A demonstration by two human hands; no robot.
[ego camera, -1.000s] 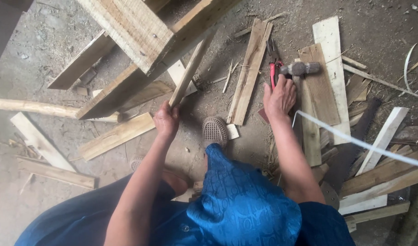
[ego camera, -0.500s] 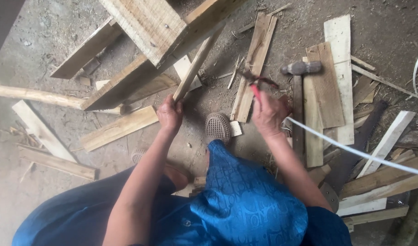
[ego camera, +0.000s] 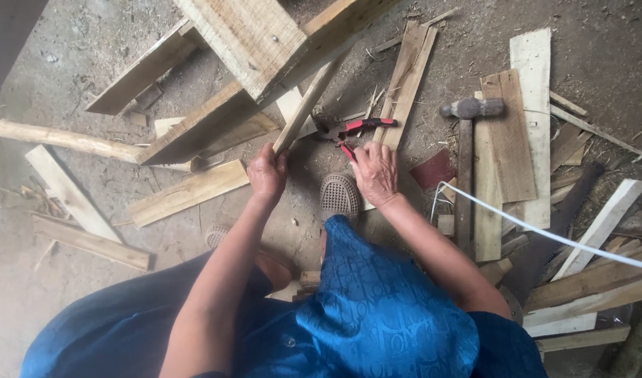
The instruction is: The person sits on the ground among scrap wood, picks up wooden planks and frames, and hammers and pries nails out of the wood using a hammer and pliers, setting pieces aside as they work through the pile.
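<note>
Two hands: both engaged, one per item; no other person's hands are in view.
Left hand [ego camera: 267, 171]: fingers wrapped tight around the lower end of a thin wooden slat [ego camera: 303, 110], thumb on top.
Slat position: slanted up and away from the person, its far end running in under the wooden frame [ego camera: 247, 49] that stands on the dirt floor [ego camera: 41, 84]; whether it is fastened there cannot be told.
Right hand [ego camera: 375, 171]: fingers curled over one handle of the red-handled pliers [ego camera: 352, 129], the other handle sticking out to the right.
Pliers position: off the floor, jaws pointing left toward the slat, just beside it; contact with the wood, and whether the jaws are closed on anything, cannot be told.
Hammer [ego camera: 470, 107]: lying untouched on the scrap boards [ego camera: 506, 133], well apart from both hands, its handle toward the person.
Progress, judged: the slat is gripped and steadied and the pliers are brought up to it; no nail is visible and the slat sits against the frame, so the pulling work itself appears not yet done.
Other items: white cord [ego camera: 545, 234] crossing at right; sandalled foot [ego camera: 338, 196] between the hands.
</note>
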